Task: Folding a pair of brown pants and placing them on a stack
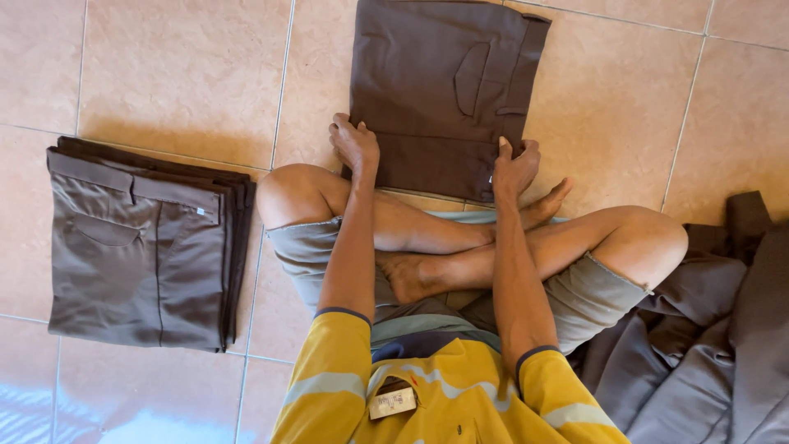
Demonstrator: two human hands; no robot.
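A folded pair of dark brown trousers [440, 82] lies flat on the tiled floor in front of my crossed legs, its back pocket facing up. My left hand [355, 144] grips the near left corner of the folded trousers. My right hand [515, 167] pinches the near right corner, fingers curled over the fabric edge. Both arms reach forward over my shins.
A stack of folded brown trousers [144, 247] sits on the floor to my left. A loose heap of brown-grey cloth [715, 337] lies at my right knee. Beige floor tiles [181, 74] surround everything. I sit cross-legged in grey shorts and a yellow shirt.
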